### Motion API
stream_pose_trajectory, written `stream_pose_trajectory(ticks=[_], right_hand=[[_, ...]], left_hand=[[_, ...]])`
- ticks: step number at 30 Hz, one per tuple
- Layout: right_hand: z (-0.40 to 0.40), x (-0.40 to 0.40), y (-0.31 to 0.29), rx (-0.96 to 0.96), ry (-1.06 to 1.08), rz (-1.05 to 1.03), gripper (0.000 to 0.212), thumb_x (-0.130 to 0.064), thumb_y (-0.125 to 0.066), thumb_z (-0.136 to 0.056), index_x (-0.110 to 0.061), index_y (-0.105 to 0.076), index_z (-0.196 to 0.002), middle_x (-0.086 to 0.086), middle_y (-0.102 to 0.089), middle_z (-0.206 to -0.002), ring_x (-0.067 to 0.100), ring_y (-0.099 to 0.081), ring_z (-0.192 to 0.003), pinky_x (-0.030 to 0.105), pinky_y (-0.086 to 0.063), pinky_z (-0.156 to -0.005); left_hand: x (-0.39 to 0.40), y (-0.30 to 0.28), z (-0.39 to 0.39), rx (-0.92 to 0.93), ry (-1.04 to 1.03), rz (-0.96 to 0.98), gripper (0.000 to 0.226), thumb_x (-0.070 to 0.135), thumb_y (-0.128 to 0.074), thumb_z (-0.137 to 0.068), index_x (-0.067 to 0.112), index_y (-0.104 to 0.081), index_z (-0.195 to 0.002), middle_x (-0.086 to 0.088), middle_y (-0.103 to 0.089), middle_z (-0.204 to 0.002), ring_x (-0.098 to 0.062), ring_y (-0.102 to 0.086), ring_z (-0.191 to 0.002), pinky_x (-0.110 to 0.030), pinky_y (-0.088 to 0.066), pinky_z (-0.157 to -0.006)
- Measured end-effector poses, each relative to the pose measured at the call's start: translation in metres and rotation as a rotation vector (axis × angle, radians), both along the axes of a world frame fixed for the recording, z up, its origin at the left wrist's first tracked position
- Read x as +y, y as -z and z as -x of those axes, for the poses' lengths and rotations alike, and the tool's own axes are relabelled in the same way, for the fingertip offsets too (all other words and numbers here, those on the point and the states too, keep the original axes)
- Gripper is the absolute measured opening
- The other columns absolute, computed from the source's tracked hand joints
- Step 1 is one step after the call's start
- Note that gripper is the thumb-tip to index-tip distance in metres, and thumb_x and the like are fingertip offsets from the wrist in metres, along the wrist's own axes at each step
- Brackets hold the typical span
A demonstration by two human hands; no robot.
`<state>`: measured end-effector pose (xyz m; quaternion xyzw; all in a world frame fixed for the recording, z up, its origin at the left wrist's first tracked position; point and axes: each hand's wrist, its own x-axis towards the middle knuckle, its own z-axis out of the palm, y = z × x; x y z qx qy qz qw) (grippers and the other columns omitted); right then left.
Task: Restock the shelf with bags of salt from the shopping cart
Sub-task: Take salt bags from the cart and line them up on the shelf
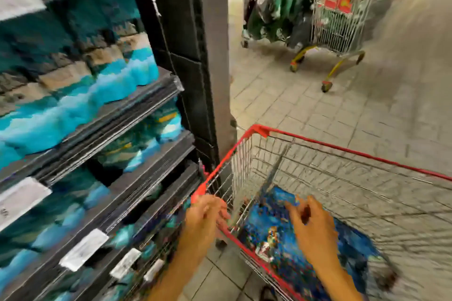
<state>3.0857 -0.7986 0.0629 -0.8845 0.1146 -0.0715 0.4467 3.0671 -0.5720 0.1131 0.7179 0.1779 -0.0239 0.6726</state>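
Observation:
The picture is blurred by motion. A red-rimmed wire shopping cart stands at the lower right with several dark blue bags of salt piled inside. My right hand is inside the cart, with its fingers spread down onto the top bag. My left hand is at the cart's left rim, with its fingers curled at the red edge; the blur hides whether it grips the rim. The dark shelf on the left carries rows of blue and teal bags on several levels.
A dark pillar stands between the shelf and the aisle. A second red-handled cart with dark green bags beside it is parked farther down the tiled floor. White price labels hang on the shelf edges.

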Motion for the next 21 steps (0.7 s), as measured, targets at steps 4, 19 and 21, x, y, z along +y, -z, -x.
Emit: stream_pose_trajectory(ticks=[4,19,21], right_hand=[[-0.039,-0.082,0.088,0.33,0.15,-0.023,0.028,-0.026,-0.061,-0.095,-0.013,-0.053,-0.072,0.012,-0.065,-0.07,0.033,-0.062,-0.072,0.034,-0.034,-0.06],[0.009,-0.162,0.388,1.213,0.352,0.168,0.075,-0.062,-0.055,-0.089,-0.002,-0.049,-0.133,0.024,-0.046,-0.139,0.04,-0.045,-0.128,0.042,-0.043,-0.104],[0.008,-0.169,0.405,1.205,0.452,0.152,0.089,-0.064,-0.06,-0.084,0.003,-0.038,-0.139,0.028,-0.038,-0.144,0.042,-0.04,-0.132,0.048,-0.04,-0.108]], left_hand=[[-0.099,0.091,-0.071,0.284,0.301,-0.127,0.028,0.01,-0.05,-0.098,0.02,-0.051,-0.072,0.004,-0.057,-0.057,0.001,-0.05,-0.041,-0.015,-0.035,-0.037],[-0.146,0.433,-0.131,0.633,0.628,-1.021,0.053,0.032,-0.077,-0.073,0.01,-0.061,-0.118,-0.017,-0.065,-0.109,-0.035,-0.065,-0.1,-0.037,-0.053,-0.076],[-0.139,0.456,-0.129,0.697,0.593,-0.978,0.059,0.027,-0.079,-0.073,0.008,-0.057,-0.125,-0.021,-0.061,-0.118,-0.038,-0.061,-0.107,-0.041,-0.052,-0.083]])
